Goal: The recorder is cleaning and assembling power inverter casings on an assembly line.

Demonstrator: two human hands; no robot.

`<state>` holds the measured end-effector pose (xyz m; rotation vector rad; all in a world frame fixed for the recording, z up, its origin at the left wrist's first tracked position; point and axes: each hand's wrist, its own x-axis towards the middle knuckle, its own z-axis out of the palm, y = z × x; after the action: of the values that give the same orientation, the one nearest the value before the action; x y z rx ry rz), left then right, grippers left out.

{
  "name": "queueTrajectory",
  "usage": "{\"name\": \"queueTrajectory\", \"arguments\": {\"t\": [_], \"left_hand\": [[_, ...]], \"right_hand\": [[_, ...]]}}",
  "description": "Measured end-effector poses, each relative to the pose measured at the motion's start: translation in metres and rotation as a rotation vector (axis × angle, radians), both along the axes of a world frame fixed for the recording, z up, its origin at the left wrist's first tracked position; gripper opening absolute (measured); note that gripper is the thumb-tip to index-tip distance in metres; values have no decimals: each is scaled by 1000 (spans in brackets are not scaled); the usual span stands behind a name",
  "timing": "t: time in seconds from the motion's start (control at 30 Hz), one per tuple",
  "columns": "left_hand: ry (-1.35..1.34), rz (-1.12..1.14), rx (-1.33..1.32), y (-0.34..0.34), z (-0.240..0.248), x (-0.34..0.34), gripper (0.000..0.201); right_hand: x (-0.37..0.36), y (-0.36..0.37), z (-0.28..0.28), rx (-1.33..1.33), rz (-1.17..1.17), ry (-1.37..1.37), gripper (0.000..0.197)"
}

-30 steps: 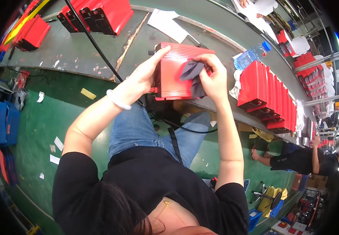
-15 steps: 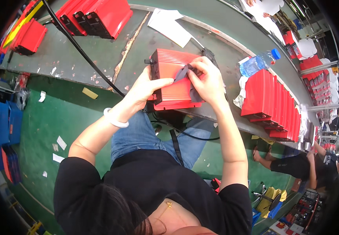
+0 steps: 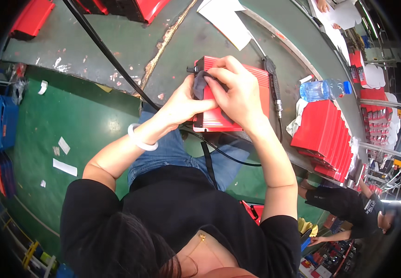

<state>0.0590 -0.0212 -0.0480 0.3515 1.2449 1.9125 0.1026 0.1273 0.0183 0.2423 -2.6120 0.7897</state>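
Grasping the red case (image 3: 213, 118) by its left end at the workbench's (image 3: 182, 55) near edge, the left hand (image 3: 179, 106) lays its thumb on top. The right hand (image 3: 239, 92) pinches a dark cloth (image 3: 199, 85) against the case's left end. Right of the case: a black-handled tool (image 3: 273, 81) just beside, then a blue-capped bottle (image 3: 315, 91) and stacked red units (image 3: 323, 132). Beyond the case: white paper (image 3: 226, 21).

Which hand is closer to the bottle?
Right. The right hand is over the box, left of the bottle; the left hand is farther off, at the box's left edge.
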Motion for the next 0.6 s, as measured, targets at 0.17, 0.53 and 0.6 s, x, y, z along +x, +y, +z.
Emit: {"name": "queueTrajectory", "arguments": {"t": [0.17, 0.53, 0.6], "left_hand": [[-47, 11, 12, 0, 4, 0, 75], [4, -51, -63, -6, -1, -1, 65], [32, -20, -99, -4, 4, 1, 66]], "right_hand": [[9, 15, 12, 138, -19, -89, 16], [0, 1, 6, 184, 75, -14, 17], [6, 14, 9, 231, 61, -43, 19]]}}
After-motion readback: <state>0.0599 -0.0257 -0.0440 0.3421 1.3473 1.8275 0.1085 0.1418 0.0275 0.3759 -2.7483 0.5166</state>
